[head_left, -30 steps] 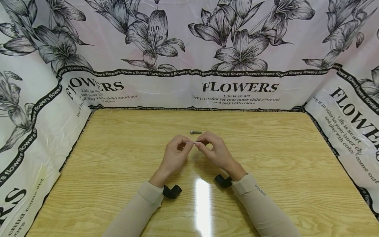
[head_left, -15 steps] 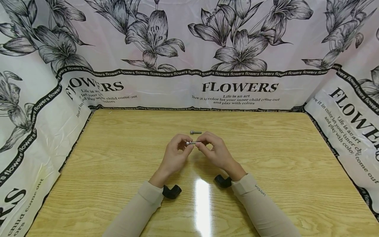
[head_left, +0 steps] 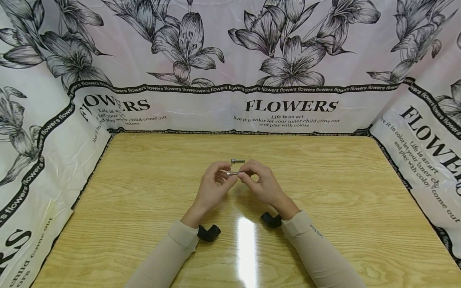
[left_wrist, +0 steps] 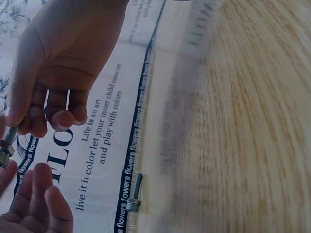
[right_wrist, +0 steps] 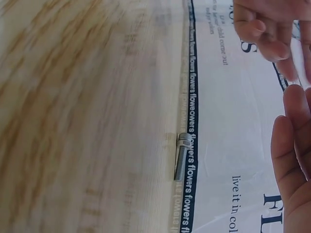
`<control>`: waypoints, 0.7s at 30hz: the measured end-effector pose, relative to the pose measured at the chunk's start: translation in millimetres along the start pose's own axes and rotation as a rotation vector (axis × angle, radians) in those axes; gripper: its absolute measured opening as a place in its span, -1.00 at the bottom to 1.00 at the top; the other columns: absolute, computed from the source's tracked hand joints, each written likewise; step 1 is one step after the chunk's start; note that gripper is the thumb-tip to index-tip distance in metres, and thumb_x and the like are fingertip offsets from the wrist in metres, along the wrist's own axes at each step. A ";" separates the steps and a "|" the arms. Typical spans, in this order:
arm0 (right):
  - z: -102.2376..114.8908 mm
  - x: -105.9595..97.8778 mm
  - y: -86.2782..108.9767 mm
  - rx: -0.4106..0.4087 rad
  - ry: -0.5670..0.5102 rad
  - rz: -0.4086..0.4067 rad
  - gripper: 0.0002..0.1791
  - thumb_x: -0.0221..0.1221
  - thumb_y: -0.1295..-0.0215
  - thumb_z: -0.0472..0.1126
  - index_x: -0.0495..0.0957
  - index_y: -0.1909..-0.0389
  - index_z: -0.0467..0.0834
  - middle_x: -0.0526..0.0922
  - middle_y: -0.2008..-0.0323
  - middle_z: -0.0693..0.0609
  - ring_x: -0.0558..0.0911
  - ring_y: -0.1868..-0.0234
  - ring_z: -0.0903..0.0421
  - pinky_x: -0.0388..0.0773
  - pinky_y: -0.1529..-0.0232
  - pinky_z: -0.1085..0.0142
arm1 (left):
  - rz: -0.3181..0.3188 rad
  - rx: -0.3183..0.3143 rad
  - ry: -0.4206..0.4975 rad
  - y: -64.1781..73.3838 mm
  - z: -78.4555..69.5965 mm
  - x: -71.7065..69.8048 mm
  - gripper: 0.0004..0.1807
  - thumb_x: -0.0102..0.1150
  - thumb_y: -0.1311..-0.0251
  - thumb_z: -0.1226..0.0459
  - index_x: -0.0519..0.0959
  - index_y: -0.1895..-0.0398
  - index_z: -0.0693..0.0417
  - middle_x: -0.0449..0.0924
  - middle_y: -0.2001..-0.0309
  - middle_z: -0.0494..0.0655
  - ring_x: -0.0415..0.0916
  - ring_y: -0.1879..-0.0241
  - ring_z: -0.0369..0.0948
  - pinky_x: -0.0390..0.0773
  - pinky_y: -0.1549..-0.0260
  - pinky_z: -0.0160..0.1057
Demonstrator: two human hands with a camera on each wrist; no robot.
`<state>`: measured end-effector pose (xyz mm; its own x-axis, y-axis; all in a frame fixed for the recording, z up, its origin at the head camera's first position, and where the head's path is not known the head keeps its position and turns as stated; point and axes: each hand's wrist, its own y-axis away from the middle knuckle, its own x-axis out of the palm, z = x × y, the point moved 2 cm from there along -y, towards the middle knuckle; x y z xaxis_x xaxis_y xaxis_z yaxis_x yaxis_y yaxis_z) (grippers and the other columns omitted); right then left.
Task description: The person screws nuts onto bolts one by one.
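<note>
My right hand (head_left: 264, 184) pinches the threaded shank of a small metal bolt (head_left: 235, 173) between thumb and fingertips, holding it level above the table. In the left wrist view a nut (left_wrist: 7, 148) sits on this bolt near its head. My left hand (head_left: 210, 190) is around the head end, its index finger raised apart from the thumb and its thumb tip just below the bolt; the other fingers are loosely bent. A second bolt (head_left: 238, 161) lies just beyond the hands, head to the left, with a nut-like ring against the head in the right wrist view (right_wrist: 181, 158).
The wood-grain table (head_left: 144, 192) spreads around both hands. A white flower-print cloth (head_left: 201, 112) stands as a wall at the back and both sides. Black curved pieces (head_left: 209, 233) show at both wrists, beside the beige sleeves.
The left thumb and index finger have parted, uncovering the bolt's head end, and the thumb has slid slightly right. The right hand keeps its pinch in place; the second bolt has not moved.
</note>
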<state>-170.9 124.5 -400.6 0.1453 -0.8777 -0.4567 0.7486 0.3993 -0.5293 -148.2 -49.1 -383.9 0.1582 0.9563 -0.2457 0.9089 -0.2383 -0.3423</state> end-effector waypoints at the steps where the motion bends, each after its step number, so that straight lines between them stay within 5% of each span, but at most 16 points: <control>1: 5.5 -1.0 -1.1 -0.003 0.002 -0.001 -0.96 0.16 -0.32 -0.35 0.58 0.28 -0.21 0.59 0.32 0.00 0.54 0.29 0.12 0.53 0.24 0.29 | 0.005 0.022 0.013 -0.1 0.4 -0.4 -0.70 0.18 -0.21 0.49 0.45 0.00 0.40 0.45 0.06 0.26 0.52 0.21 0.07 0.54 0.28 -0.08; 4: 22.6 -4.2 -4.3 -0.011 0.006 -0.005 -0.97 0.17 -0.27 -0.44 0.56 0.30 -0.32 0.59 0.34 -0.11 0.54 0.31 0.08 0.53 0.25 0.28 | 0.000 0.101 0.017 -0.4 0.8 -0.4 -0.71 0.17 -0.15 0.58 0.43 0.06 0.40 0.44 0.08 0.30 0.53 0.24 0.09 0.54 0.35 -0.13; 8: 25.9 -5.3 -5.2 -0.004 0.019 -0.007 -0.98 0.17 -0.27 -0.45 0.56 0.31 -0.35 0.59 0.34 -0.12 0.54 0.31 0.08 0.53 0.25 0.31 | -0.004 0.124 0.012 -0.5 0.9 0.6 -0.82 0.13 -0.17 0.60 0.44 0.16 0.42 0.44 0.14 0.28 0.52 0.25 0.09 0.52 0.36 -0.13; 15: 26.4 -5.1 -5.9 -0.005 0.010 -0.007 -0.97 0.17 -0.26 -0.46 0.56 0.31 -0.37 0.59 0.36 -0.12 0.54 0.33 0.09 0.54 0.27 0.28 | -0.008 0.052 -0.026 -0.1 0.1 1.6 -0.97 0.07 -0.28 0.50 0.49 0.27 0.35 0.48 0.16 0.19 0.48 0.26 -0.02 0.50 0.31 -0.16; 21: 27.6 -4.4 -6.7 -0.014 -0.009 0.006 -0.96 0.16 -0.29 -0.43 0.56 0.32 -0.35 0.58 0.37 -0.11 0.52 0.35 0.09 0.55 0.32 0.16 | -0.027 -0.022 -0.043 0.2 -1.2 1.0 -0.89 0.05 -0.33 0.42 0.54 0.35 0.27 0.52 0.17 0.12 0.48 0.25 -0.06 0.49 0.25 -0.14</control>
<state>-158.7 118.4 -375.3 0.1556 -0.8774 -0.4539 0.7387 0.4084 -0.5362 -147.4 -48.0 -383.1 0.1168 0.9542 -0.2753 0.9211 -0.2077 -0.3293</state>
